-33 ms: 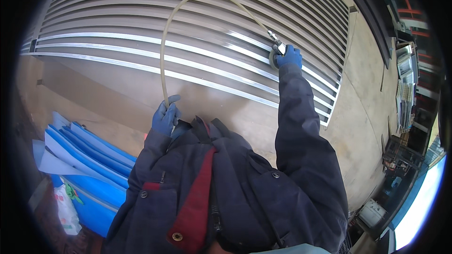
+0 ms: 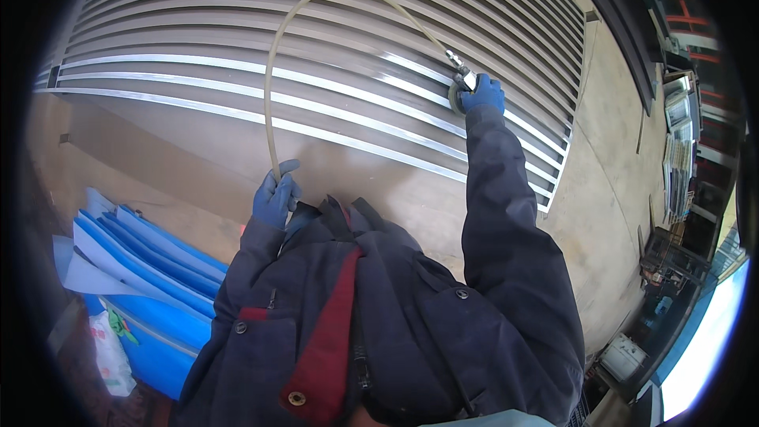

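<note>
In my blue-gloved right hand is an air sander with a metal body and a round disc. Its disc rests against one of the long slats of a metal slatted panel. A pale air hose arcs from the tool's fitting over the slats and down to my left hand, whose gloved fingers are closed around it near my chest. The slats nearest me shine bright silver, while those farther off look duller brown-grey. My right glove hides part of the tool.
Blue foam sheets are stacked at the lower left, with a white plastic bag beside them. Concrete floor runs along the panel's right end. Dark beams and stacked metal frames lie farther right.
The two frames carry nearly the same time. My right hand and the sander sit slightly farther left now, and the hose bows a little more to the left.
</note>
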The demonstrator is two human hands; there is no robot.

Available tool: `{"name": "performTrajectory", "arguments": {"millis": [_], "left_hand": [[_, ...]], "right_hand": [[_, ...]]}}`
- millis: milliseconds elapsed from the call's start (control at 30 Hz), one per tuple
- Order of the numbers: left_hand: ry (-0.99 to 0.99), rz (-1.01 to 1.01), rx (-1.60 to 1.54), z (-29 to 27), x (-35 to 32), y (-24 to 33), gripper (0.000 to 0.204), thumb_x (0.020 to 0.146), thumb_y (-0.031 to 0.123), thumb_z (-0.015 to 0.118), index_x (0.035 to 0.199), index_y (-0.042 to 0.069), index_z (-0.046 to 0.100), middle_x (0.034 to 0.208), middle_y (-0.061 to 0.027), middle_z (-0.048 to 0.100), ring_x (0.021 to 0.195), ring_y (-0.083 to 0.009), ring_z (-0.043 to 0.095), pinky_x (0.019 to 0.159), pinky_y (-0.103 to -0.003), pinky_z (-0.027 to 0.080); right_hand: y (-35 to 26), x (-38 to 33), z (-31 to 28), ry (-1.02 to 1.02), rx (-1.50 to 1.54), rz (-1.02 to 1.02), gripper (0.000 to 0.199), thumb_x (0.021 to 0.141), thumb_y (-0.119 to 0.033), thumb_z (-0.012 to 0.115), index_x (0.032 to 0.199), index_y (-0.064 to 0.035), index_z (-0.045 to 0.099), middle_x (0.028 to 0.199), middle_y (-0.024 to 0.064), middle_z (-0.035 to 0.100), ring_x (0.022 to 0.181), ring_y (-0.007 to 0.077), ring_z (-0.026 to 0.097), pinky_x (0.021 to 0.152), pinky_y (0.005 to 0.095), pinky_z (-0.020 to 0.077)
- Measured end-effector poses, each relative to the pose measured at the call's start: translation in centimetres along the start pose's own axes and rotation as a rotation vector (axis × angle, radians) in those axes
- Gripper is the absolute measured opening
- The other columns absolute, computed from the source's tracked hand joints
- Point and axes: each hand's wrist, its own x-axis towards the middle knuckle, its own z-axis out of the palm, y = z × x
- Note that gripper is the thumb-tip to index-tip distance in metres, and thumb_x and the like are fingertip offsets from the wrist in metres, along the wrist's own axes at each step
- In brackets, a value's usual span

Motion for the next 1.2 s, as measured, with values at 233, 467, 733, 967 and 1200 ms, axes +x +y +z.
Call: {"name": "performTrajectory", "arguments": {"millis": [233,467,733,967,1200], "left_hand": [[-0.007,0.002,-0.031,0.3,0.5,-0.8,0.037,0.113,0.020,0.051,0.145,0.004,0.059,0.082,0.0028,0.058,0.064,-0.0013,0.046,0.059,-0.019,0.040],[-0.033,0.002,0.011,0.9,0.9,-0.8,0.036,0.113,0.021,0.052,0.144,0.004,0.059,0.084,0.0032,0.056,0.067,-0.0018,0.046,0.061,-0.020,0.040],[-0.033,-0.073,-0.039,0.6,1.0,-0.8,0.037,0.113,0.021,0.053,0.145,0.005,0.059,0.084,0.0037,0.057,0.068,-0.0013,0.046,0.062,-0.019,0.040],[-0.055,-0.005,-0.008,-0.1,0.7,-0.7,0.037,0.113,0.022,0.052,0.145,0.005,0.059,0.084,0.0031,0.058,0.066,-0.0015,0.045,0.060,-0.019,0.038],[0.023,0.003,-0.076,-1.9,0.0,-1.1,0.036,0.113,0.019,0.049,0.145,0.006,0.059,0.086,0.0022,0.058,0.067,-0.0018,0.046,0.060,-0.018,0.039]], "right_hand": [[2.0,0.6,-1.1,-0.030,0.003,0.076,0.046,0.085,-0.037,0.078,0.124,-0.0139,0.068,0.130,0.0238,0.061,0.123,0.0447,0.062,0.103,0.0517,0.0534],[-0.2,-0.2,0.8,-0.002,-0.008,-0.023,0.053,0.083,-0.038,0.081,0.128,-0.0138,0.066,0.133,0.0234,0.060,0.124,0.0446,0.061,0.103,0.0540,0.0537],[2.0,-0.6,-1.6,-0.030,-0.008,0.103,0.048,0.088,-0.042,0.079,0.124,-0.0126,0.068,0.128,0.0230,0.062,0.123,0.0443,0.062,0.101,0.0525,0.0540],[-2.1,-0.5,-0.1,-0.003,0.042,0.033,0.051,0.079,-0.034,0.083,0.124,-0.0135,0.069,0.131,0.0228,0.063,0.124,0.0454,0.063,0.102,0.0521,0.0543],[-7.3,-0.6,-0.3,-0.030,0.006,-0.064,0.048,0.088,-0.040,0.078,0.127,-0.0138,0.067,0.132,0.0249,0.060,0.123,0.0450,0.062,0.101,0.0528,0.0543]]}}
